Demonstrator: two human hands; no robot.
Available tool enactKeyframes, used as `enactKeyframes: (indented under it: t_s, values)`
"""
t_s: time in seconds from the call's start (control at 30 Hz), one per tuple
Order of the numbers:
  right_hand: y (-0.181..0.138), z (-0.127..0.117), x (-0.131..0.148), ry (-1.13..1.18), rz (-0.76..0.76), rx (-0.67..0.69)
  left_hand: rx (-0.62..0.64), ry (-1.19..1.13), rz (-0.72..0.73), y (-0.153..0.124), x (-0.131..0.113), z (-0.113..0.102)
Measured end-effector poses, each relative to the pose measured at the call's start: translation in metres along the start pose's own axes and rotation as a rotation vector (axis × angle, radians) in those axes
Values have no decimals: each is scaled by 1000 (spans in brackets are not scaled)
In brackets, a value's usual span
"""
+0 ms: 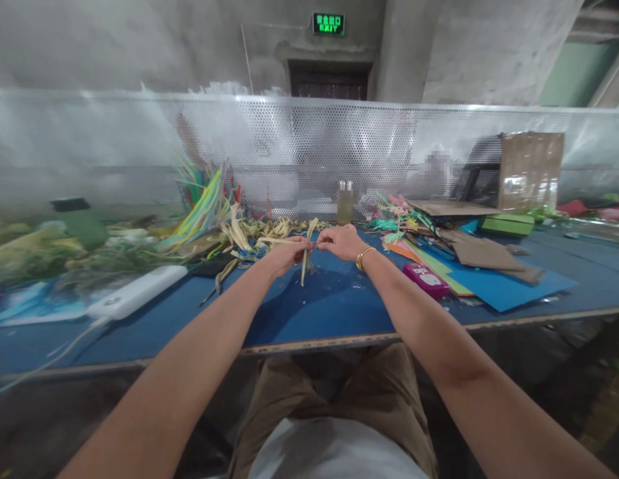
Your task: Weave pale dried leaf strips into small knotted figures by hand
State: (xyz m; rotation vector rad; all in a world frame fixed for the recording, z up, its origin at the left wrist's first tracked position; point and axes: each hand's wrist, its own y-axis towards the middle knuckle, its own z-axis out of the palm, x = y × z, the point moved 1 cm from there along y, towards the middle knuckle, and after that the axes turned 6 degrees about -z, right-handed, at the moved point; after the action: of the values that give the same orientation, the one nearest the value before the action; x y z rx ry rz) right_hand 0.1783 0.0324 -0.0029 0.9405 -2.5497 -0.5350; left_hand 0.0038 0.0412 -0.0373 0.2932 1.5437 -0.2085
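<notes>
Over the blue tabletop [339,306] both hands meet in front of me. My left hand [288,254] is closed in a pinch on a thin pale-yellow strip of dried husk or straw [305,263], which stands roughly upright between the hands. Close beside it, my right hand [340,242] has its fingers pressed together near the strip; what they grip, if anything, is too small to make out. A gold bracelet [362,258] circles the right wrist. Behind the hands lies a heap of similar pale dried strips [239,233].
A white power strip [137,291] with a cable lies at left, near a green bottle [80,221]. At right are a purple box [425,281], a blue paper sheet [509,286] and cardboard pieces [482,251]. A small clear bottle [345,203] stands before the perforated metal screen [269,153].
</notes>
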Motion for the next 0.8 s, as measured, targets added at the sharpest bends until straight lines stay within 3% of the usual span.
enactKeyframes:
  t_s: [0.43, 0.7, 0.8]
  values:
    - [-1, -1, -15, 55, 18, 29, 15, -62, -109, -5, -3, -3]
    - [3, 5, -20, 65, 60, 37, 123, -123, -175, -2, 3, -7]
    - [5, 12, -20, 168, 81, 10, 150, -91, -175, -3, 3, -5]
